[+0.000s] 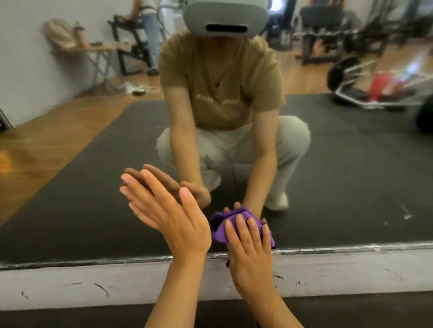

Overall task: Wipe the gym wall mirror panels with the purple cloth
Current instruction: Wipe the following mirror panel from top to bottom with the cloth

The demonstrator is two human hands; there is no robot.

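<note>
The wall mirror (347,183) fills most of the view and shows a crouching person's reflection. My right hand (252,248) presses the bunched purple cloth (219,226) flat against the glass, just above the mirror's bottom edge, with fingers straight over the cloth. My left hand (167,211) lies flat on the glass to the left of the cloth, fingers straight and pointing up-left, and holds nothing.
A scuffed white baseboard (355,274) runs under the mirror's metal bottom edge. Dark floor mat (352,321) lies below it. The reflection shows gym equipment, a folding table with a bag, and another person standing at the far back left.
</note>
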